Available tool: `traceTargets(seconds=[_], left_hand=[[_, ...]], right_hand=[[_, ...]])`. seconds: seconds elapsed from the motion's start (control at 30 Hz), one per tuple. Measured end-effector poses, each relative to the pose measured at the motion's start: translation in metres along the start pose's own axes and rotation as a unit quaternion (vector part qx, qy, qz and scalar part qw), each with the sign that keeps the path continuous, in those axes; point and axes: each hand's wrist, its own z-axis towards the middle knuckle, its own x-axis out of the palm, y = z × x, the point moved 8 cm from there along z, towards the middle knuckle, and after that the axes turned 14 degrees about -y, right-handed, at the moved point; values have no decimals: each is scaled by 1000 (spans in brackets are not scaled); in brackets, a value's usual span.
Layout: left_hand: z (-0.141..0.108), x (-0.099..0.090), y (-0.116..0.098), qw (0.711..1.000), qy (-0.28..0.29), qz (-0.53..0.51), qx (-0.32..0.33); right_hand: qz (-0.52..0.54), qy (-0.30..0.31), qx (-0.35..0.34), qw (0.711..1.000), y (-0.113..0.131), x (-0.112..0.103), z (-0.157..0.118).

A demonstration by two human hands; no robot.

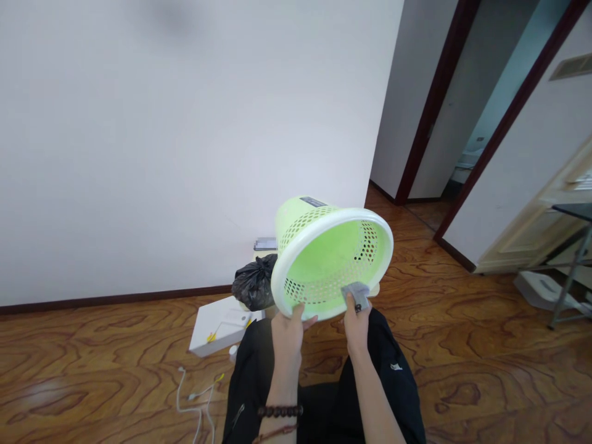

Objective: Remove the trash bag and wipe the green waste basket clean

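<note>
A light green plastic basket (pixel 324 246) with a white rim and rows of holes is tilted, its opening facing me. My left hand (pixel 289 327) grips the rim at the lower left, thumb on the inner side. At the lower right of the rim, my right hand (pixel 356 320) pinches a folded grey cloth (pixel 355 294) that lies against the rim and inner wall. The bottom of the basket is turned away toward the wall.
Behind the basket, a tied black plastic bag (pixel 255 282) sits beside a white box (pixel 217 324). White cables (pixel 198 407) lie on the wooden floor (pixel 115 370). At right stand a folding-leg table (pixel 573 213) and a white case (pixel 546 290).
</note>
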Motion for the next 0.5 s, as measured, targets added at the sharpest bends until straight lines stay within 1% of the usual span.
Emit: traceTargets(seconds=[0.03, 0.1, 0.17, 0.2, 0.27, 0.4, 0.5], left_hand=[[-1, 0, 1, 1000, -1, -4, -3], [0, -1, 2, 1000, -10, -10, -5], [2, -3, 3, 1000, -18, -14, -3], [3, -4, 4, 1000, -21, -17, 0], [6, -6, 5, 999, -28, -21, 5], [10, -11, 6, 999, -47, -18, 12], [10, -14, 3, 998, -54, -19, 29]], right_hand=[[-2, -27, -15, 1000, 4, -6, 4], [-10, -88, -72, 993, 16, -19, 9], [-22, -120, -135, 983, 27, -25, 9], [-28, -121, -156, 980, 30, -25, 8], [-35, -106, -176, 978, 33, -22, 6], [-48, -90, -188, 977, 33, -19, 7], [-58, -57, -180, 980, 32, -16, 9]])
